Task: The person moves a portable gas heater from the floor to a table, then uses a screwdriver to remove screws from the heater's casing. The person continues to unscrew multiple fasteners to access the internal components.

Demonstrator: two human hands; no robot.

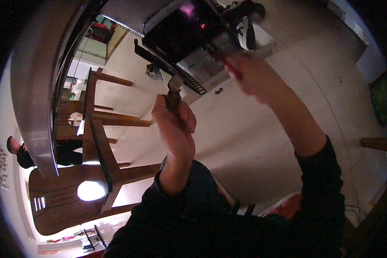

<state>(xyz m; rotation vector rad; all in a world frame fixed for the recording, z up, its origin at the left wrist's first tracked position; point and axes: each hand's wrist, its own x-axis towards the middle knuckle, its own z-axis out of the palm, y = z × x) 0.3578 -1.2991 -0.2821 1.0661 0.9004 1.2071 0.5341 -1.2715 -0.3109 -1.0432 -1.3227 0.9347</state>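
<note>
In the middle of the view my left hand (pixel 176 120) is closed round a dark metal piece (pixel 174 89) with a bent flat upper end. My right hand (pixel 253 79), blurred, is closed on a red-handled tool (pixel 231 69) that points up-left toward a low black appliance (pixel 176 32) with a glossy front and small pink-red glints. The tool's tip is too blurred to make out. Below the glossy front are a metallic panel (pixel 202 69) and a slotted black edge, just above and right of my left hand.
Wooden chairs (pixel 69 193) and a dark polished table edge (pixel 34 94) fill the left, with a person in dark clothing (pixel 26 157) beyond. A black-and-white object (pixel 246 34) lies behind the appliance on the pale floor (pixel 314 94). A wooden leg (pixel 372 142) stands at the right.
</note>
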